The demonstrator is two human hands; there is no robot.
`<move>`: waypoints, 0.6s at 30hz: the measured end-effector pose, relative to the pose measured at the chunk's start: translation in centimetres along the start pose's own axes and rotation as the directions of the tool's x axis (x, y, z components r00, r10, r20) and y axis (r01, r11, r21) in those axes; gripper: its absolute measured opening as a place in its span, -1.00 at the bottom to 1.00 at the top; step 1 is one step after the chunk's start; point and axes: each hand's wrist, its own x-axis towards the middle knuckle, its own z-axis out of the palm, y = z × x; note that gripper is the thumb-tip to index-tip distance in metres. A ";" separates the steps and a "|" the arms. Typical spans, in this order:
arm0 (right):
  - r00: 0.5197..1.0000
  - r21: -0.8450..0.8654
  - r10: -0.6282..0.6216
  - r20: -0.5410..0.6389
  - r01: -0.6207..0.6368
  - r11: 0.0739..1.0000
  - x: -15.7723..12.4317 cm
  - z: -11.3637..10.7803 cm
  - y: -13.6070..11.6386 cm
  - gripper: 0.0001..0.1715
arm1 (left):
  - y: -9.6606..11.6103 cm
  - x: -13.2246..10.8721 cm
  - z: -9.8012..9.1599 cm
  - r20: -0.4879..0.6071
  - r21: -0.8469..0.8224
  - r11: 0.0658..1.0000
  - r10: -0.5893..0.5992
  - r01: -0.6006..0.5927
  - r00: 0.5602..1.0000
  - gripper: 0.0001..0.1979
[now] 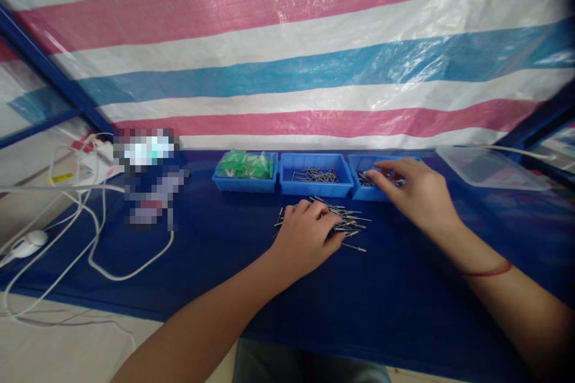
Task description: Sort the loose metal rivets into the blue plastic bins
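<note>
A loose pile of thin metal blind rivets (348, 218) lies on the dark blue table. My left hand (308, 230) rests over the left part of this pile, its fingers bent but apart, touching the rivets. At the right-hand blue bin (372, 193), my right hand (417, 188) hangs over the rim with thumb and fingertips brought close together; whatever is between them is too small to make out. Small metal pieces (398, 181) show inside that bin, partly hidden by the hand. The middle blue bin (317, 187) holds more rivets (317, 175).
Green-and-clear plastic packets (247, 164) fill the left blue bin (245, 184). A translucent plastic lid (489, 170) lies at the back right. White cables (96, 251) loop across the left side near blurred items. Striped sheeting (287, 72) hangs behind the table.
</note>
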 end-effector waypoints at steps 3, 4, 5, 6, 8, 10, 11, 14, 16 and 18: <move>0.999 -0.035 -0.047 -0.003 0.046 0.998 -0.1 0.1 -0.4 -0.67 | -0.2 0.0 0.2 0.047 0.038 0.999 0.037 -0.039 0.998 -0.81; 0.998 -0.019 -0.058 0.002 0.058 0.998 -0.3 0.0 -0.8 -0.69 | -0.3 0.1 0.2 0.054 0.047 0.998 0.045 -0.047 0.998 -0.82; 0.998 0.006 -0.069 0.010 0.069 0.998 -0.5 -0.1 -1.3 -0.70 | -0.3 0.1 0.2 0.058 0.058 0.997 0.050 -0.054 0.997 -0.82; 0.997 0.035 -0.080 0.019 0.079 0.996 -0.7 -0.2 -1.8 -0.71 | -0.4 0.2 0.2 0.058 0.068 0.996 0.053 -0.057 0.997 -0.82; 0.994 0.088 -0.102 0.042 0.098 0.991 -1.0 -0.2 -2.7 -0.73 | -0.5 0.2 0.2 0.059 0.089 0.994 0.057 -0.062 0.997 -0.82; 0.988 0.126 -0.133 0.077 0.123 0.984 -1.2 0.0 -3.4 -0.75 | -0.7 0.3 0.3 0.059 0.106 0.992 0.055 -0.061 0.997 -0.81; 0.984 0.137 -0.152 0.097 0.139 0.981 -1.3 0.1 -3.6 -0.76 | -0.8 0.2 0.3 0.061 0.113 0.992 0.054 -0.061 0.997 -0.81; 0.963 0.172 -0.217 0.159 0.189 0.967 -1.4 0.5 -3.9 -0.79 | -1.1 0.1 0.2 0.073 0.123 0.990 0.058 -0.066 0.996 -0.80; 0.945 0.197 -0.257 0.201 0.218 0.956 -1.5 0.7 -4.1 -0.80 | -1.4 0.1 0.1 0.076 0.134 0.989 0.057 -0.066 0.996 -0.79; 0.928 0.213 -0.295 0.229 0.248 0.945 -1.6 0.9 -4.2 -0.80 | -1.6 0.0 -0.1 0.076 0.147 0.987 0.056 -0.066 0.996 -0.79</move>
